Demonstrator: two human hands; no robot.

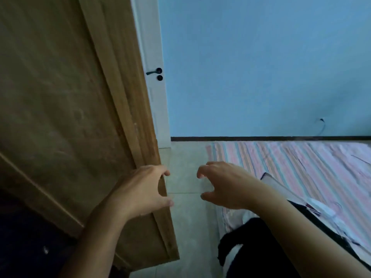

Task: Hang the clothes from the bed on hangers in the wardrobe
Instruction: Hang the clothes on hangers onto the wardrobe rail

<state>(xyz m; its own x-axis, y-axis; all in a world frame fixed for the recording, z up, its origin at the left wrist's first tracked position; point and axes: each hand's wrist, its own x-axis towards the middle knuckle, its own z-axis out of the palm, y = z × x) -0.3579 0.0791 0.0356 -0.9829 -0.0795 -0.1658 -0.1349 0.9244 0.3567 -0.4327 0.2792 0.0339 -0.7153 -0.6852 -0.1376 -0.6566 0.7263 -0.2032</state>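
The wooden wardrobe door (66, 109) stands open at the left and fills that side of the view. My left hand (140, 189) is in front of its free edge with loosely curled fingers, and I cannot tell whether it touches the wood. My right hand (222, 185) hovers over the floor beside the bed, fingers curved like a claw, holding nothing. A black garment (253, 247) with a white patch lies at the bed's near corner under my right forearm. The bed (301, 163) has a pink and blue striped sheet.
A blue wall and a white room door (154, 81) with a black handle stand behind. Pale floor tiles (186, 217) run between wardrobe and bed. A grey flat object (275, 181) and white items lie on the bed. Dark wardrobe interior shows at the lower left.
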